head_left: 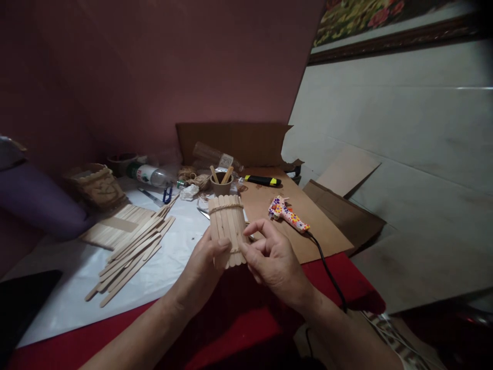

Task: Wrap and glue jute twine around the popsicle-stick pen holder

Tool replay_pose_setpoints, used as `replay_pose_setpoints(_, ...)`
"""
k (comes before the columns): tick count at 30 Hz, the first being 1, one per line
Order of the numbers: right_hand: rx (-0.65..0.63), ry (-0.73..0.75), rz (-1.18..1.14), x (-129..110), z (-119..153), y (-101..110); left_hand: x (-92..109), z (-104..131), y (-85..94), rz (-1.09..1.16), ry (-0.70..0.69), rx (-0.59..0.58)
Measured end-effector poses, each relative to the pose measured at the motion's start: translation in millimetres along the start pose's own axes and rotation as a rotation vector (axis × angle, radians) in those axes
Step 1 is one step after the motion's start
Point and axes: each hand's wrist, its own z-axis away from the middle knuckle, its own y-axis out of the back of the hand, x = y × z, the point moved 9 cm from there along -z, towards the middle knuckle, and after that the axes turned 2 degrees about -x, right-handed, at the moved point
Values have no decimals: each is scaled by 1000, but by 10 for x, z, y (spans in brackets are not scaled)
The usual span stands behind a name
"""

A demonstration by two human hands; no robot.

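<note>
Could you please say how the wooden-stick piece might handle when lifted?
The wooden-stick piece should feel stiff, its flat sticks set side by side. It is probably light, since they look thin. Twine bands may add some grip.

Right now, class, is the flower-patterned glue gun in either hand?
No, the flower-patterned glue gun lies on the brown cardboard, apart from the left hand and right hand.

L hand (206,257): most fingers hidden behind stick cup (226,223), whose back can't be seen. Bottle (153,176) label too blurry to read. Blk cord (322,255) partly hidden behind R forearm (335,326). Painting (362,23) cut off top & R. Purple thing (36,192) cut off at L edge, ID unclear.
</note>
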Motion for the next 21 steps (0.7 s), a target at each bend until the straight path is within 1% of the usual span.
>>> replay_pose_setpoints(3,-43,17,-45,-23,0,-16,1,7,-26,-12,-6,-48)
replay_pose_setpoints(5,-62,30,-82,-30,2,-19,4,9,-31,-23,-2,-58)
replay_pose_setpoints(10,-27,98,-228,-43,-23,5,17,10,-76,17,7,-98)
replay_pose_setpoints(12,17,157,-263,-98,-34,42,28,15,-94,34,-2,-113)
replay_pose_setpoints(15,137,266,-223,-263,-3,176,36,22,-89,48,-8,-112)
replay_pose_setpoints(18,230,338,-250,-439,82,324,39,23,-73,58,1,-109)
replay_pose_setpoints(21,278,421,-304,-579,200,424,54,25,-55,61,5,-106)
